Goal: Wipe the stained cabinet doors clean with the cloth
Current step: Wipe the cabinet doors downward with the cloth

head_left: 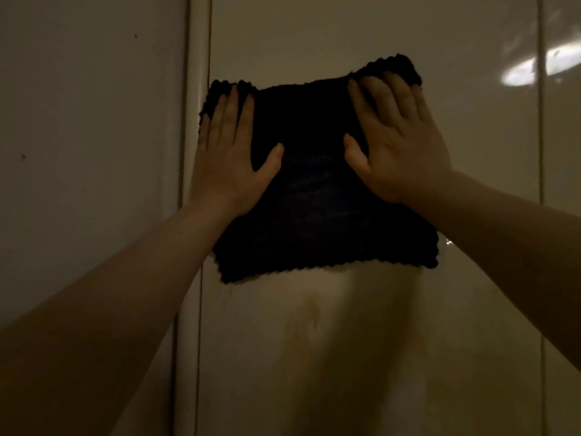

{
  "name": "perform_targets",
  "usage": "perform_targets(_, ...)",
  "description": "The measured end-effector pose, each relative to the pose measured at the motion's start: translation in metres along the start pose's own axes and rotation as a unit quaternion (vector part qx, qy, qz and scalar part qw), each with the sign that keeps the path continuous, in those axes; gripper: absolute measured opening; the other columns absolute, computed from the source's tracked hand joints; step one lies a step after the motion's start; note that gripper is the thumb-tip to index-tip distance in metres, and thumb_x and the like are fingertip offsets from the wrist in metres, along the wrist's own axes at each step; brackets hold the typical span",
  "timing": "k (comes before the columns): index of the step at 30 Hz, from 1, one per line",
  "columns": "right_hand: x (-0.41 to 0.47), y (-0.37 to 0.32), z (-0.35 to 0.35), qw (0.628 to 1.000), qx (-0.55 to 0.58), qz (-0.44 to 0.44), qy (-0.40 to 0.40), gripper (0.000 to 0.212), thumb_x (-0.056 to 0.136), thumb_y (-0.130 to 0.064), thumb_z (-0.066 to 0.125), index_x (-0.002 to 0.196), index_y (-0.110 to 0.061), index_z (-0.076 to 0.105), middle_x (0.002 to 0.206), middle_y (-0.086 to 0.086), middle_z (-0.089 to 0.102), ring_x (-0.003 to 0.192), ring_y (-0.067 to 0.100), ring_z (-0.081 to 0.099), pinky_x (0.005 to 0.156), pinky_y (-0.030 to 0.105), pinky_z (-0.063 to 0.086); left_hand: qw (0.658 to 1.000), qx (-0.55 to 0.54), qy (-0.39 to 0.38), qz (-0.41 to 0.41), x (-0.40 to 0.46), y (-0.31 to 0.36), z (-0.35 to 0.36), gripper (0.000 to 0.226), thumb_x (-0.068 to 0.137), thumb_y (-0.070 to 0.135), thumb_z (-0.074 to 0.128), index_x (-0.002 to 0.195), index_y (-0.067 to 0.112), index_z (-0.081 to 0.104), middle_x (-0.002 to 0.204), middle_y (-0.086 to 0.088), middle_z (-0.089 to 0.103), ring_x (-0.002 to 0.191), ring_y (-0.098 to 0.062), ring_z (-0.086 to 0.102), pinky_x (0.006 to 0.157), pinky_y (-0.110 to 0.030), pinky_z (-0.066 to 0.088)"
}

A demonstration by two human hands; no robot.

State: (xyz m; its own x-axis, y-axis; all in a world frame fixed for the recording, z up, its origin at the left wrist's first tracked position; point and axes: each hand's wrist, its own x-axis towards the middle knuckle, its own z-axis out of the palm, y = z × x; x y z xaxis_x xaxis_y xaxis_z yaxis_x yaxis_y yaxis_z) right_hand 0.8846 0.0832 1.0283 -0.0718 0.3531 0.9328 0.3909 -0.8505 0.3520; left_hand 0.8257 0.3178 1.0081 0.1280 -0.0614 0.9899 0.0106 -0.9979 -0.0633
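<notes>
The left door (91,184) is pale, with a few dark specks. At its right edge runs a vertical seam (191,121). The left hand (231,158) reaches up from a bare forearm, palm flat, fingers together and pointing up, thumb splayed right; its grip is wide, pressing the left side of the cloth (317,190) rather than clasping it. The dark cloth is spread flat on the middle door (345,357), its left edge just over the seam. The right hand (399,143) lies flat too, fingers slanting up-left, tips at the bunched top right corner, grip wide. Below the cloth a brownish stain (309,313) runs down. Bare door lies above, below and right, as far as a second seam (541,152).
</notes>
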Motion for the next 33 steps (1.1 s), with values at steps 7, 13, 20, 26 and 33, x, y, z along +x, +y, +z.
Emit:
perform_targets(7, -0.044, -0.013, -0.002, 0.998, 0.014, -0.036, -0.042, 0.070, 0.096, -0.048, 0.020, 0.153, -0.007, 0.015, 0.160, 0.011, 0.013, 0.148, 0.028, 0.012, 0.120, 0.047, 0.006, 0.999, 0.007, -0.012, -0.043, -0.062, 0.014, 0.004, 0.078, 0.095, 0.059, 0.027, 0.154, 0.014, 0.003, 0.163, -0.008, -0.001, 0.149, -0.020, -0.002, 0.120, -0.050, 0.004)
perform_targets(13, -0.087, -0.019, 0.000, 0.997, 0.024, -0.040, -0.055, 0.070, 0.096, -0.049, 0.020, 0.152, -0.007, 0.016, 0.160, 0.011, 0.015, 0.147, 0.027, 0.014, 0.120, 0.049, 0.009, 0.997, 0.008, -0.021, -0.068, -0.110, 0.032, 0.014, 0.077, 0.095, 0.058, 0.026, 0.154, 0.014, 0.003, 0.163, -0.006, -0.001, 0.149, -0.018, -0.003, 0.120, -0.049, 0.002)
perform_targets(20, -0.126, -0.042, 0.000, 0.996, 0.030, -0.037, -0.070, 0.069, 0.097, -0.048, 0.022, 0.152, -0.007, 0.016, 0.160, 0.011, 0.014, 0.147, 0.028, 0.017, 0.119, 0.048, 0.011, 0.995, 0.020, -0.030, -0.090, -0.166, 0.039, 0.015, 0.076, 0.094, 0.055, 0.027, 0.154, 0.014, 0.005, 0.163, -0.006, -0.002, 0.149, -0.018, -0.004, 0.121, -0.049, 0.002)
perform_targets(26, -0.165, -0.063, 0.002, 0.995, 0.055, -0.018, -0.080, 0.068, 0.097, -0.046, 0.028, 0.152, -0.008, 0.017, 0.160, 0.011, 0.015, 0.143, 0.031, 0.027, 0.119, 0.049, 0.014, 0.994, 0.024, -0.051, -0.089, -0.200, 0.036, 0.015, 0.076, 0.093, 0.052, 0.029, 0.154, 0.013, 0.007, 0.162, -0.005, -0.002, 0.149, -0.016, -0.005, 0.120, -0.049, 0.004)
perform_targets(33, -0.205, -0.067, 0.002, 0.991, 0.073, -0.034, -0.103, 0.067, 0.096, -0.045, 0.035, 0.152, -0.009, 0.022, 0.160, 0.008, 0.017, 0.146, 0.025, 0.022, 0.118, 0.046, 0.017, 0.989, 0.047, -0.094, -0.105, -0.232, 0.041, 0.018, 0.079, 0.091, 0.052, 0.028, 0.153, 0.008, 0.008, 0.162, -0.010, -0.002, 0.149, -0.023, -0.002, 0.119, -0.054, 0.004)
